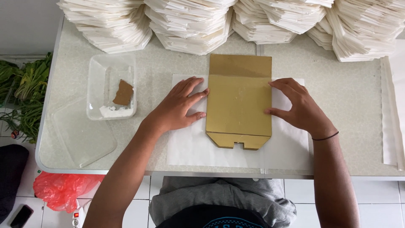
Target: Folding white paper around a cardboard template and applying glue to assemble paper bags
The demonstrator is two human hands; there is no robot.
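- Lying nearest the table's front edge, a white paper sheet (192,147) spread flat, its near edge close to the rim of the table (358,105).
- On the sheet's middle lay a gold card template (238,105), notched at its near end, with a fold line across near its far end.
- The left hand (179,107) lay flat on the sheet, fingers spread, fingertips touching the card's left edge; it gripped nothing.
- The right hand (297,105) was arched, fingertips pressing the card's right edge, also closed on nothing.
- The two hands were apart, one on each side of the card, steadying it between them.
- The card looked stiff and light, best held by its long side edges; the sheet looked thin, limp, and easy to crease or slide.
- Toward the left edge sat a clear tub (111,86) with white paste and a brown scrap, its lid (82,135) nearer the front-left corner.
- Along the far edge stood stacks of folded white paper (190,25).
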